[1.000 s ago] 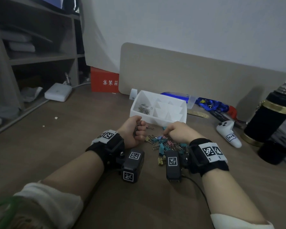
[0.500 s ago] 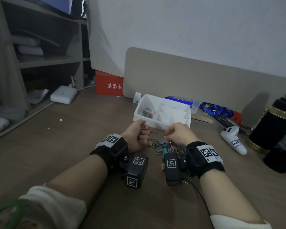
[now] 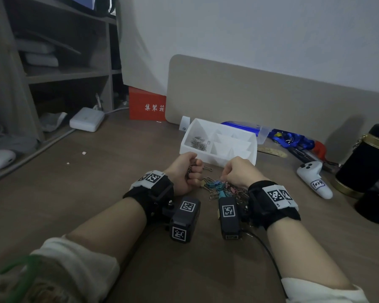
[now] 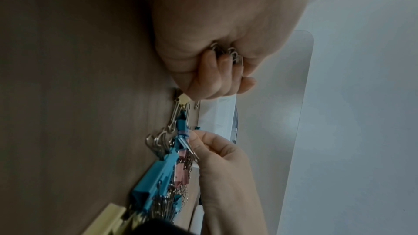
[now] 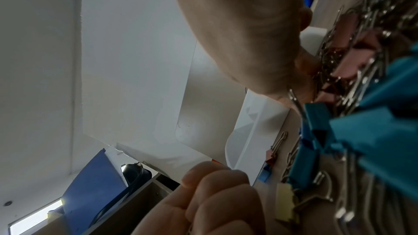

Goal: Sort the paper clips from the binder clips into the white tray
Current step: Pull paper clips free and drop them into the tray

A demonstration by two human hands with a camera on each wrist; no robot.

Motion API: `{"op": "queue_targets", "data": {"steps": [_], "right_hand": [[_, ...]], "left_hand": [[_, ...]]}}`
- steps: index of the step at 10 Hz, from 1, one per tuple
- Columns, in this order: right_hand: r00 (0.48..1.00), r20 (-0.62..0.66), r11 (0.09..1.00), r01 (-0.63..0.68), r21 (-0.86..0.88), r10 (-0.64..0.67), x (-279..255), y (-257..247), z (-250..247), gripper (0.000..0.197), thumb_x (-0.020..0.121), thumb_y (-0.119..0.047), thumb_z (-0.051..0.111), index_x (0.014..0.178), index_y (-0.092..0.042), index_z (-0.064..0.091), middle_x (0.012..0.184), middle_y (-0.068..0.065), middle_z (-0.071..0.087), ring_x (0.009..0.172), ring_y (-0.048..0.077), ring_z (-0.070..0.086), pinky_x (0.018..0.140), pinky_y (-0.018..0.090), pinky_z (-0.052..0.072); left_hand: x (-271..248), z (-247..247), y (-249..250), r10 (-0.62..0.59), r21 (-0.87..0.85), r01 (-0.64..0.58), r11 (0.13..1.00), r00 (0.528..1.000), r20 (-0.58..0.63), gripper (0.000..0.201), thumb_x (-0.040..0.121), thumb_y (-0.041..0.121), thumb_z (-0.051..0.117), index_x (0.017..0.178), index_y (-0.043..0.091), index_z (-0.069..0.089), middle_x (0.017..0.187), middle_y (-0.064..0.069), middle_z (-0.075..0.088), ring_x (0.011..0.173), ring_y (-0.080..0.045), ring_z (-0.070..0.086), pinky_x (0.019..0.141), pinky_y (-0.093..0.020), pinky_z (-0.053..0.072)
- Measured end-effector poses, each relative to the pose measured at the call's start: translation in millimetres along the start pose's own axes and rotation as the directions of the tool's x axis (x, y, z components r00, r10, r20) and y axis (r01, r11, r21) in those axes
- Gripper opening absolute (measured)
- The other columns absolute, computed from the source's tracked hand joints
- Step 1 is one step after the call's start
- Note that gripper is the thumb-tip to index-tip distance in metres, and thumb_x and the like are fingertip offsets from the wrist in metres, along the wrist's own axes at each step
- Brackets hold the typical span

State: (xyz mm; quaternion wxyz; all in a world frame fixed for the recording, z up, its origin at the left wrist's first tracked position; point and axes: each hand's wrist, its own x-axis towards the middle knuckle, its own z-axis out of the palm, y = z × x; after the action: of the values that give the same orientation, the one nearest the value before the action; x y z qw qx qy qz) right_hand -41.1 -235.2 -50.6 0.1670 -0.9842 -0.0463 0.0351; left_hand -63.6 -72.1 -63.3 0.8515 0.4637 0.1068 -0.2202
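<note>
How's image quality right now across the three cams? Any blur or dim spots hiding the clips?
Head view: dim, wide-angle bending at the edges, yet the pile of clips and white tray read fine. Left wrist view: left hand soft up close, paper clips in it discernible. Right wrist view: right hand and nearest blue binder clips badly out of focus.

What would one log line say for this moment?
left hand: holds paper clips | right hand: picks in clip pile | white tray: some paper clips inside
</note>
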Motion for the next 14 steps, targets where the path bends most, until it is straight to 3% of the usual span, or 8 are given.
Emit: {"op": "queue_targets", "data": {"steps": [2, 3, 4, 6, 9, 11, 12, 14], "right_hand": [[0.993, 0.087, 0.993, 0.083, -0.086, -0.076, -3.7, -3.1, -1.0, 0.019, 0.095, -0.018, 0.056, 0.076, -0.018, 0.063, 0.08, 0.001, 0.067, 0.069, 0.013, 0.059, 0.069, 0.026, 0.045], [0.992, 0.099, 0.992, 0.092, -0.085, -0.084, -3.6, -4.5, -0.8, 0.024, 0.096, -0.019, 0.055, 0.074, -0.017, 0.064, 0.074, 0.0, 0.066, 0.059, 0.011, 0.057, 0.068, 0.03, 0.051], [0.993, 0.08, 0.994, 0.087, -0.066, -0.082, -3.0, -5.1, 1.4, 0.021, 0.096, -0.019, 0.053, 0.081, -0.013, 0.066, 0.081, 0.004, 0.069, 0.06, 0.015, 0.057, 0.076, 0.037, 0.055], [0.991, -0.097, 0.994, 0.098, 0.056, -0.092, -1.2, -2.3, 3.0, 0.011, 0.097, -0.022, 0.05, 0.089, -0.019, 0.056, 0.092, 0.001, 0.06, 0.084, 0.02, 0.058, 0.079, 0.037, 0.05], [0.916, -0.372, 0.91, 0.274, 0.31, -0.149, -22.8, -11.8, -10.9, 0.011, 0.097, -0.019, 0.051, 0.087, -0.017, 0.055, 0.081, -0.007, 0.056, 0.076, 0.01, 0.053, 0.062, 0.022, 0.038], [0.904, -0.326, 0.851, 0.388, 0.354, -0.277, -49.5, -26.6, -10.3, 0.01, 0.093, -0.018, 0.06, 0.082, -0.02, 0.06, 0.073, -0.008, 0.062, 0.066, -0.001, 0.058, 0.06, 0.01, 0.042], [0.9, -0.323, 0.859, 0.397, 0.324, -0.294, -54.5, -26.2, -6.3, 0.009, 0.091, -0.019, 0.063, 0.082, -0.021, 0.063, 0.076, -0.008, 0.063, 0.075, 0.01, 0.063, 0.069, 0.022, 0.05], [0.912, -0.306, 0.857, 0.375, 0.353, -0.273, -61.1, -18.7, -9.5, 0.016, 0.096, -0.022, 0.055, 0.095, -0.021, 0.071, 0.09, -0.004, 0.07, 0.087, 0.011, 0.063, 0.081, 0.026, 0.05]], "left_hand": [[0.8, -0.7, -0.2, 0.005, 0.001, -0.005, 1.0, 1.0, -0.003, 0.039, 0.098, 0.03, 0.032, 0.061, 0.017, 0.037, 0.042, 0.007, 0.026, 0.028, -0.006, 0.019, 0.031, -0.013, 0.011], [0.8, -0.3, -0.1, -0.001, -0.005, 0.001, 1.0, 1.0, -0.001, 0.039, 0.098, 0.03, 0.032, 0.061, 0.017, 0.037, 0.042, 0.007, 0.026, 0.028, -0.006, 0.019, 0.03, -0.014, 0.011], [0.5, 0.1, 0.2, -0.003, -0.004, 0.003, 1.0, 1.0, -0.001, 0.039, 0.098, 0.03, 0.032, 0.061, 0.018, 0.036, 0.042, 0.007, 0.026, 0.028, -0.006, 0.019, 0.031, -0.013, 0.011], [1.2, -0.9, 1.2, -0.013, -0.004, 0.013, 1.0, 1.0, -0.004, 0.039, 0.098, 0.031, 0.032, 0.061, 0.017, 0.037, 0.042, 0.006, 0.026, 0.028, -0.006, 0.019, 0.031, -0.012, 0.012], [-4.5, 7.9, 1.6, -0.1, 0.034, 0.099, 0.995, 0.994, 0.033, 0.041, 0.098, 0.034, 0.031, 0.061, 0.016, 0.038, 0.043, 0.006, 0.027, 0.029, -0.006, 0.02, 0.028, -0.012, 0.011], [-10.4, 18.7, -5.3, -0.17, 0.19, 0.146, 0.971, 0.978, 0.118, 0.039, 0.094, 0.032, 0.028, 0.062, 0.015, 0.041, 0.047, 0.005, 0.032, 0.032, -0.005, 0.022, 0.029, -0.012, 0.013], [-12.8, 21.3, -7.2, -0.193, 0.222, 0.16, 0.962, 0.972, 0.136, 0.032, 0.09, 0.024, 0.03, 0.06, 0.018, 0.039, 0.048, 0.004, 0.034, 0.031, -0.006, 0.024, 0.027, -0.011, 0.016], [-17.4, 21.3, -9.3, -0.152, 0.203, 0.132, 0.97, 0.984, 0.09, 0.036, 0.095, 0.026, 0.036, 0.06, 0.017, 0.038, 0.045, 0.006, 0.03, 0.029, -0.005, 0.021, 0.026, -0.014, 0.012]]}}
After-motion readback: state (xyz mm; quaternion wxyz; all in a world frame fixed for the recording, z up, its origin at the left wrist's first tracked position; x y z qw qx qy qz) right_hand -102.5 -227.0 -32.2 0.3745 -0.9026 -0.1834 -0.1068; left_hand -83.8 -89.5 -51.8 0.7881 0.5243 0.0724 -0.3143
